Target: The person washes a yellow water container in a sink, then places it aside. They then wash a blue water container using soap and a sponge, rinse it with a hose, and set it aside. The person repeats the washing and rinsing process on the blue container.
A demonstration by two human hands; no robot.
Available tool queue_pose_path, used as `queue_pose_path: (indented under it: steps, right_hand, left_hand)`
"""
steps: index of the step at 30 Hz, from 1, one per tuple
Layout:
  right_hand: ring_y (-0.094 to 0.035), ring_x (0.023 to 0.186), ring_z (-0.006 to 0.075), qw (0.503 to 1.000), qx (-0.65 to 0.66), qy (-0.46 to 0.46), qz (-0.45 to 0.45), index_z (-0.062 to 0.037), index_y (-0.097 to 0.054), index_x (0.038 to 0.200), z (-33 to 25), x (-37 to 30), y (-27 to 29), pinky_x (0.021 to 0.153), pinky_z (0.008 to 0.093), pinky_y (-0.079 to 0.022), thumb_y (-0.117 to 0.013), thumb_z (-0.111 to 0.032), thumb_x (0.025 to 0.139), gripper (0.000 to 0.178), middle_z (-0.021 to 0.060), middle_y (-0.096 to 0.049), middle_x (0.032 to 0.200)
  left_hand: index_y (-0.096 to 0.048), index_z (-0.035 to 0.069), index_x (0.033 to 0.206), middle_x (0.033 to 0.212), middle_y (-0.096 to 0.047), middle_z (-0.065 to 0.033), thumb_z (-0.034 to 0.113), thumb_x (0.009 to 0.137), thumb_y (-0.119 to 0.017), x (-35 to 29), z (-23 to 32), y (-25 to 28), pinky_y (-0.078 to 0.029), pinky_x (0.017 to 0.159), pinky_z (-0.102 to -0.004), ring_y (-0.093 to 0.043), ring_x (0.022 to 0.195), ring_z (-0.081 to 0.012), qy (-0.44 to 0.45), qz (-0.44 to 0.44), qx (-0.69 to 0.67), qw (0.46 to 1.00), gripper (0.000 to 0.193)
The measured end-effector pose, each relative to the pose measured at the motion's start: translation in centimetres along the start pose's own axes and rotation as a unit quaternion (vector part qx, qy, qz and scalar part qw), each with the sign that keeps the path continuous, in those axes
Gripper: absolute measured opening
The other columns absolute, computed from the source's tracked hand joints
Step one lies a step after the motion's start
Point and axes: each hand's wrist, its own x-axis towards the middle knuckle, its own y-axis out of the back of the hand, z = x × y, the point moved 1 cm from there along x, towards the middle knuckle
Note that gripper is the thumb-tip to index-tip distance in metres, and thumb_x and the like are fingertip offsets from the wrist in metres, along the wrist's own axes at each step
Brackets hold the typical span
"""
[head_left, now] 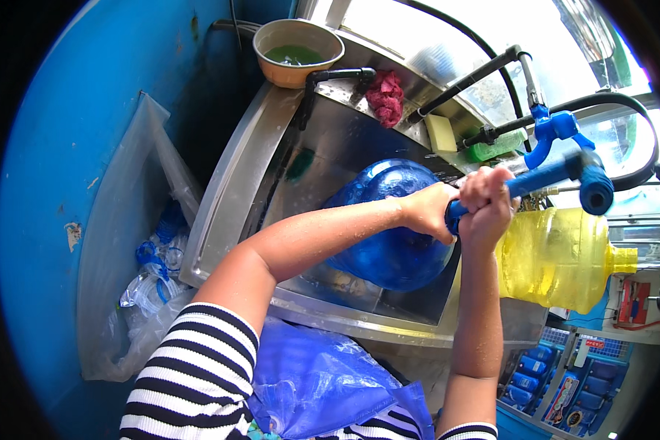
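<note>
A large translucent blue water jug lies on its side in the steel sink, its neck end toward the right. My left hand is closed around the neck end, and its fingers partly hide the mouth. My right hand grips a blue pipe handle just beside the left hand. The handle slants up to the right and ends in a blurred, ribbed crosspiece. Where its lower end goes, at the jug's mouth, is hidden by my hands.
A yellow jug lies right of the sink. Along the back ledge are a bowl of greenish liquid, a red cloth, a yellow sponge and a blue tap on black pipes. A clear plastic bag hangs at left.
</note>
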Motion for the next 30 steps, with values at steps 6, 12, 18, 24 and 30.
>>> queue_pose_path:
  steps: [6,12,18,24,30]
  right_hand:
    - [-0.027,0.043,0.0082,0.970,-0.031,-0.094,-0.223,-0.0111,-0.033,0.065,-2.0,1.2,0.1,0.043,0.0263,-0.023,-0.060,-0.029,0.094,0.044,-0.0019,-0.031,0.051]
    - [-0.028,0.043,0.0081,0.998,-0.003,-0.034,0.045,-0.0118,-0.035,0.066,0.1,1.2,-0.3,0.044,0.0251,-0.023,-0.057,-0.031,0.097,0.042,-0.0035,-0.031,0.051]
    - [-0.029,0.043,0.0089,0.954,0.045,-0.130,-0.266,-0.0126,-0.035,0.065,-1.8,1.7,0.0,0.044,0.0251,-0.024,-0.063,-0.035,0.092,0.045,-0.0036,-0.032,0.051]
    - [-0.031,0.045,0.0075,0.998,-0.012,-0.024,0.060,-0.0121,-0.040,0.070,-0.1,-0.1,-0.7,0.045,0.0241,-0.026,-0.063,-0.030,0.093,0.038,-0.0032,-0.034,0.055]
    - [-0.035,0.049,0.0045,0.959,0.000,0.036,0.280,-0.0131,-0.046,0.075,-4.0,-0.4,3.5,0.046,0.0189,-0.030,-0.064,-0.029,0.094,0.030,-0.0042,-0.041,0.059]
  left_hand:
    - [-0.064,0.001,0.092,0.086,-0.066,-0.0116,0.020,0.052,-0.078,0.5,-0.8,1.2,-0.050,0.078,-0.0325,-0.062,0.080,-0.0186,0.017,-0.061,-0.024,0.998,0.047]
    - [-0.063,0.002,0.093,0.085,-0.067,-0.0115,0.022,0.051,-0.081,-0.2,0.0,-0.4,-0.051,0.077,-0.0346,-0.065,0.079,-0.0215,-0.013,0.076,0.032,0.996,0.050]
    - [-0.065,0.004,0.094,0.086,-0.068,-0.0058,0.021,0.054,-0.083,0.9,-0.3,1.8,-0.052,0.079,-0.0329,-0.065,0.079,-0.0233,0.060,-0.211,-0.133,0.967,0.046]
    - [-0.052,0.003,0.116,0.108,-0.056,-0.0196,0.023,0.063,-0.077,-2.9,3.0,-4.7,-0.042,0.094,-0.0432,-0.053,0.105,-0.0383,0.037,0.298,0.132,0.945,0.061]
    - [-0.035,0.008,0.135,0.121,-0.040,-0.0208,0.032,0.065,-0.078,-3.1,3.2,-7.1,-0.033,0.096,-0.0487,-0.040,0.115,-0.0379,0.050,0.282,0.234,0.929,0.086]
